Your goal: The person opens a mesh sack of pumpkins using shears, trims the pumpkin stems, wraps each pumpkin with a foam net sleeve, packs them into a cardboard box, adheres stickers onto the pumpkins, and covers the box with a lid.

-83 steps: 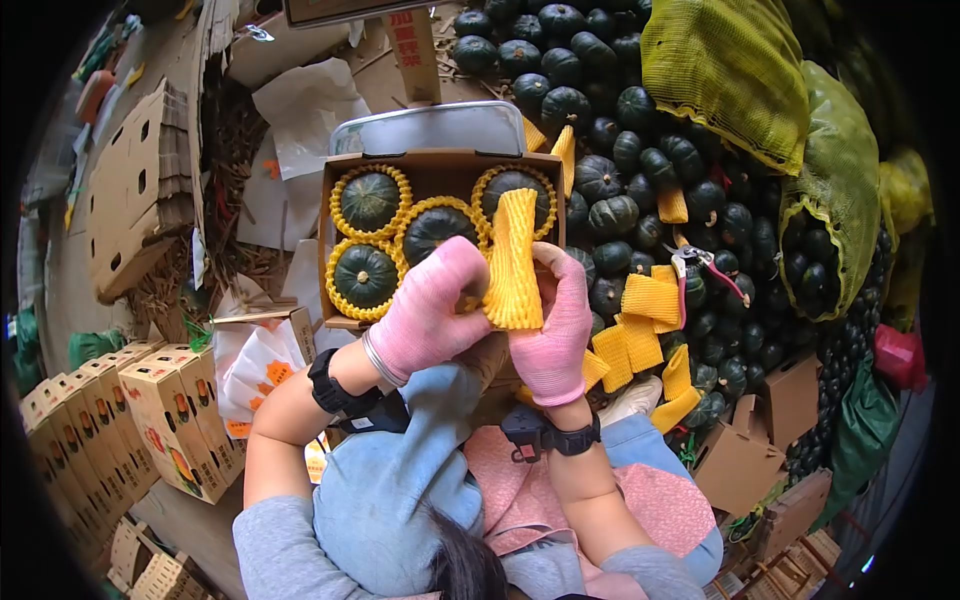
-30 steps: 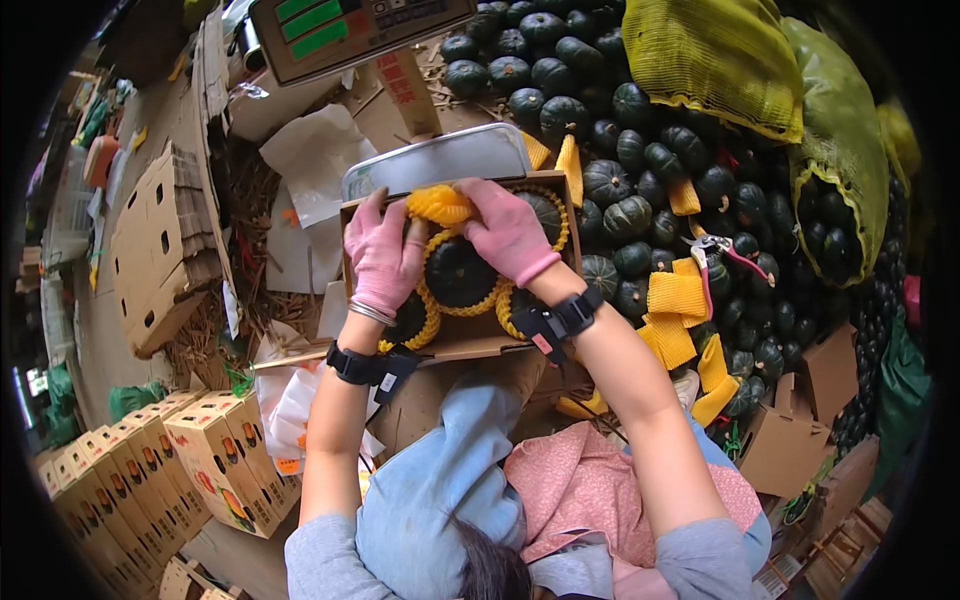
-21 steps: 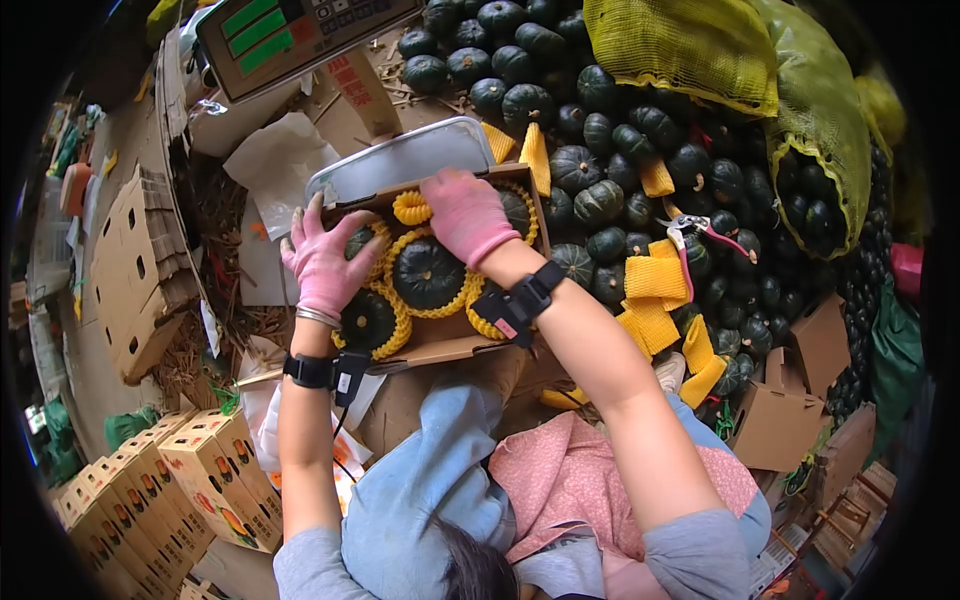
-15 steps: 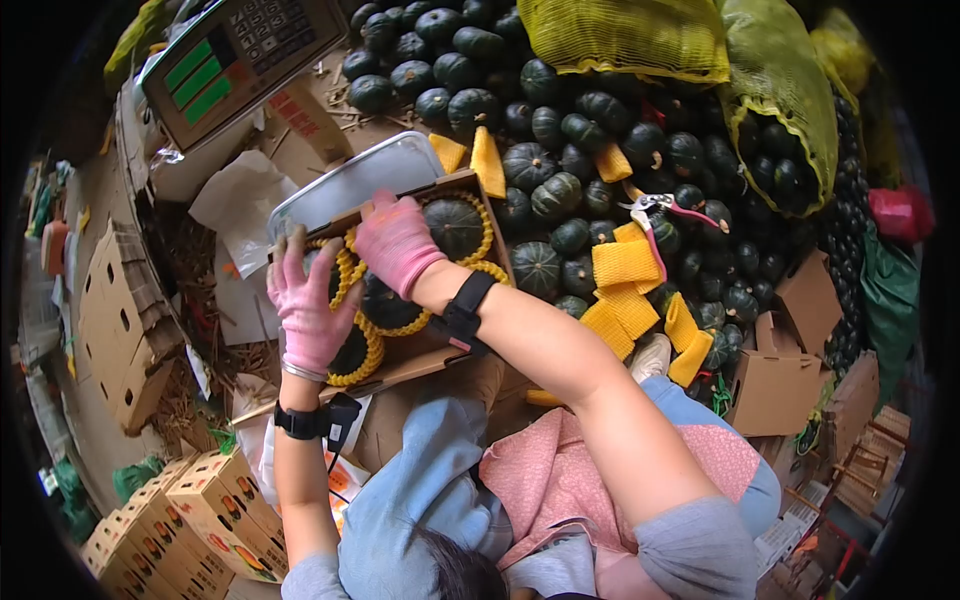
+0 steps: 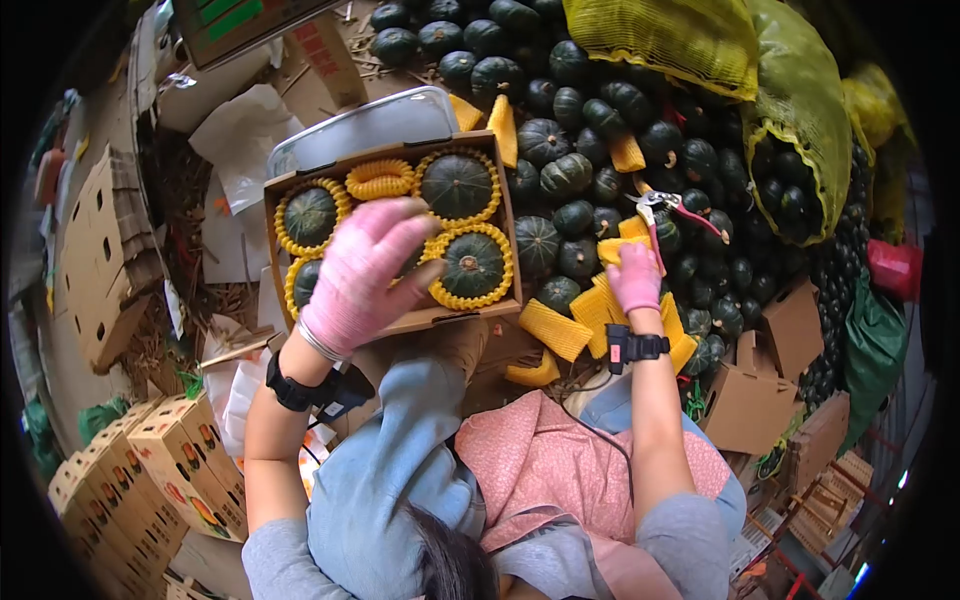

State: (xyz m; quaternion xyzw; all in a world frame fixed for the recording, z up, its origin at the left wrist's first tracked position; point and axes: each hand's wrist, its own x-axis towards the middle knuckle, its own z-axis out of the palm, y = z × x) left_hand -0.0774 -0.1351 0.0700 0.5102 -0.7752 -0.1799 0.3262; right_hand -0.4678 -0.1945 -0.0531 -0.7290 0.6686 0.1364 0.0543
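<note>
An open cardboard box [image 5: 397, 318] holds several dark green pumpkins [image 5: 457, 186], each ringed by yellow foam netting. A rolled yellow foam net [image 5: 380, 179] lies at its back, between two ringed pumpkins. My left hand [image 5: 365, 280], in a pink glove, is over the front middle of the box with its fingers apart, partly covering a pumpkin. To the right, my right hand [image 5: 635, 279], also gloved, has its fingers closed on a yellow foam net [image 5: 610, 250] from the pile. Red-handled pruning shears [image 5: 665, 207] lie just behind it.
Loose pumpkins [image 5: 566, 176] cover the ground on the right, with green mesh sacks [image 5: 800, 110] behind. The box rests by a scale's metal platform [image 5: 365, 130]. Printed cartons [image 5: 190, 465] stand front left, cut cardboard [image 5: 750, 405] lies right, and flattened boxes [image 5: 100, 265] are at the left.
My right hand has left the box and moved right to the foam nets. My left hand has moved right over the box. The foam net now lies rolled in the box's back, and the view has shifted.
</note>
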